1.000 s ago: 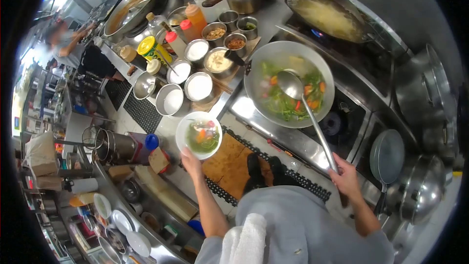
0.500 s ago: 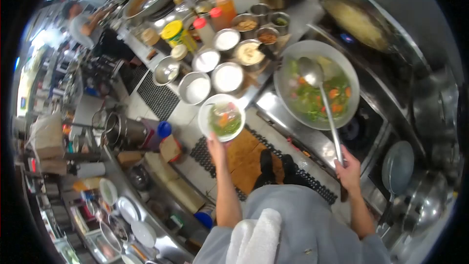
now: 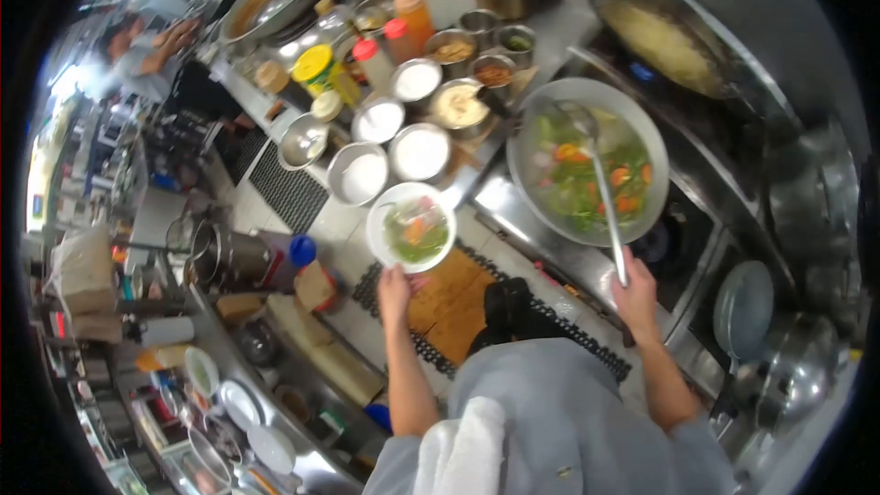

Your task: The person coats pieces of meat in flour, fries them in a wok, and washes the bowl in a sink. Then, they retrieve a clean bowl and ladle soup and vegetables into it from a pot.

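Note:
My left hand (image 3: 396,291) grips the near edge of a white bowl (image 3: 374,236), which holds greens, orange pieces and broth. The bowl is held over the floor, beside the stove's edge. In my right hand (image 3: 635,289) is the long handle of a metal ladle (image 3: 606,192), fingers wrapped round it. The ladle's head rests at the far side of a large wok (image 3: 653,142) on the stove, partly in the soup. Leafy greens, orange slices and pale pieces float in that soup (image 3: 587,185).
Metal bowls of white powder (image 3: 421,152), sauce bottles (image 3: 414,20) and a yellow tub (image 3: 316,71) crowd the counter ahead. A second wok (image 3: 662,43) with pale liquid sits at the back right. Another person (image 3: 147,64) stands far left. A shelf with plates (image 3: 271,447) runs at lower left.
The ladle's head has tipped and sunk lower into the wok's soup, and my right hand has moved slightly forward and left. The white bowl has shifted a little left and down.

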`<act>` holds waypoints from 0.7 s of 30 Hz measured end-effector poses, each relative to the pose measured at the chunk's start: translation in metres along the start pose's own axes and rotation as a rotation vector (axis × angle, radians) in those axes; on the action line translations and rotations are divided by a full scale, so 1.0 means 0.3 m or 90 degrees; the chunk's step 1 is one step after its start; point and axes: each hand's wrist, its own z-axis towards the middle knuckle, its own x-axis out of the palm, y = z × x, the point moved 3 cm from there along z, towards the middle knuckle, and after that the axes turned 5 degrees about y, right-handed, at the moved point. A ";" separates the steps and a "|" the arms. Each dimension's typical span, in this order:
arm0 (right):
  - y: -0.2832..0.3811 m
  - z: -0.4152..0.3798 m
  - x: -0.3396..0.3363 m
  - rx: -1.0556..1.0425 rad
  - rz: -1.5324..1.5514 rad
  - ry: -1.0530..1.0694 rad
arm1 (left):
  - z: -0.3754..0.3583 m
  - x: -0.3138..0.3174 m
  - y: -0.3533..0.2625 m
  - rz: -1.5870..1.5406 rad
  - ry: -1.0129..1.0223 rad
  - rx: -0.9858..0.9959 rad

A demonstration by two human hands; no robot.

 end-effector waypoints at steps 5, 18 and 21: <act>-0.076 0.059 0.027 0.043 0.087 0.026 | -0.040 0.038 -0.059 -0.003 -0.002 0.005; -0.040 0.051 -0.197 0.400 0.846 0.292 | -0.054 0.039 -0.095 -0.007 0.008 -0.057; -0.105 0.017 -0.218 0.393 0.853 0.313 | -0.050 0.026 -0.091 0.002 0.017 -0.054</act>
